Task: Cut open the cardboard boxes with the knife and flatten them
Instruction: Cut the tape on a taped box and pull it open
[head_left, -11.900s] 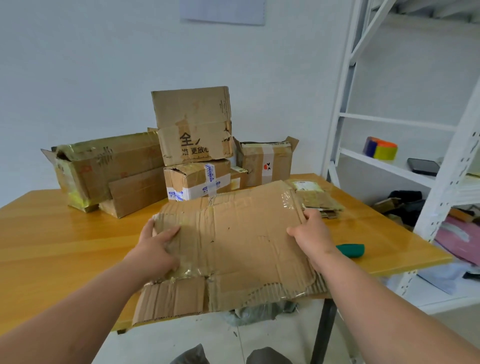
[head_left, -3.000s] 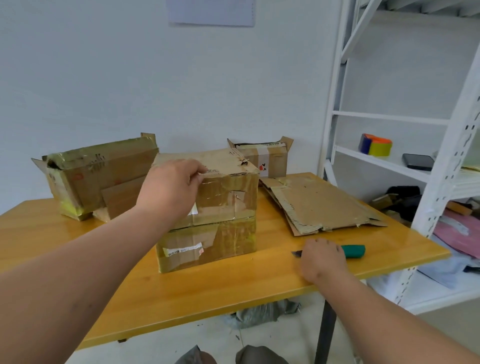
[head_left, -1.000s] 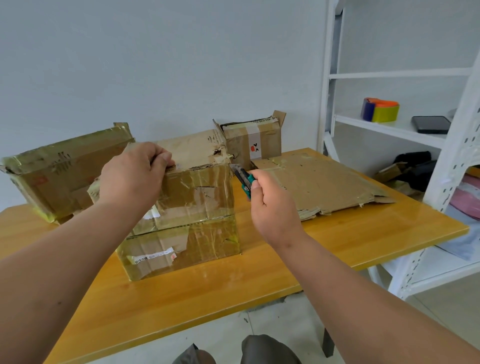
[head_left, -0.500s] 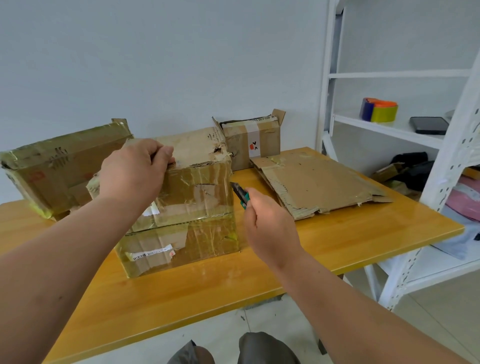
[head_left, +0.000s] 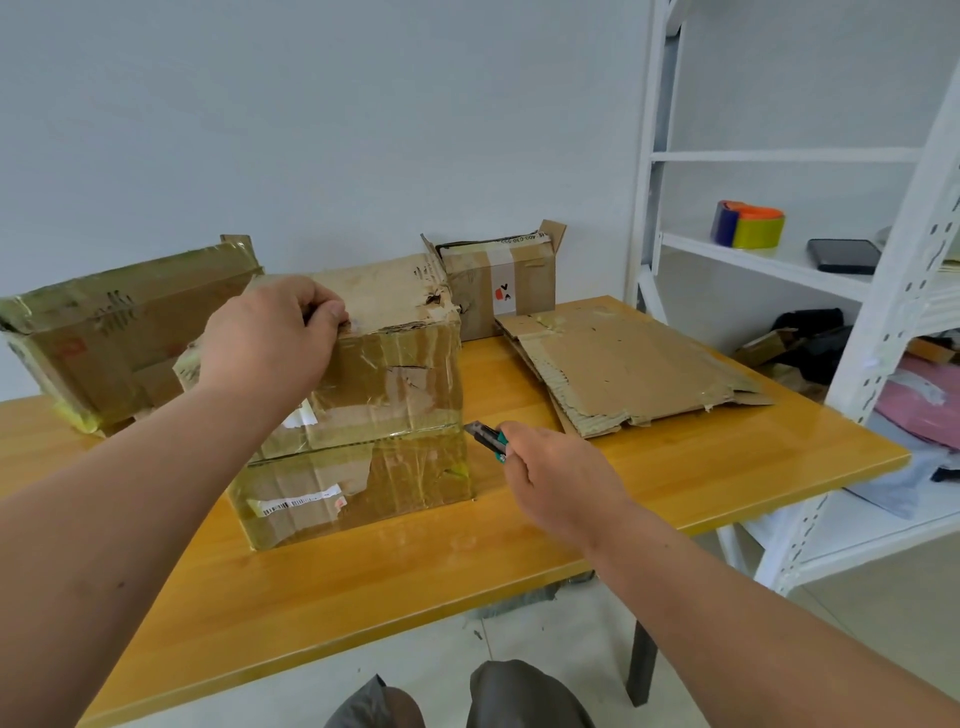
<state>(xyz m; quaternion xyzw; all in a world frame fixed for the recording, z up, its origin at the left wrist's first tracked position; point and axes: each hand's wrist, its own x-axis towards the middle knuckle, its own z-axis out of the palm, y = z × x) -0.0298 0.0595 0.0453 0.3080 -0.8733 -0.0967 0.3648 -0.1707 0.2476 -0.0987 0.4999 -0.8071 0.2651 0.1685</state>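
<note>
A heavily taped cardboard box (head_left: 374, 415) stands in the middle of the yellow wooden table (head_left: 363, 582). My left hand (head_left: 275, 332) grips its top near edge and holds it steady. My right hand (head_left: 550, 478) is closed on a green-handled utility knife (head_left: 485, 439), whose tip is at the box's right front vertical corner, about halfway down. Flattened cardboard sheets (head_left: 623, 369) lie stacked on the right part of the table.
A long taped box (head_left: 119, 327) lies at the back left, and a small open box (head_left: 498, 280) stands at the back centre. A white metal shelf rack (head_left: 883, 291) at the right holds tape rolls (head_left: 748, 223) and a phone (head_left: 844, 255).
My right hand has drawn the knife down the box's right front corner, from near the top edge to about mid-height. My left hand stays on the box top.
</note>
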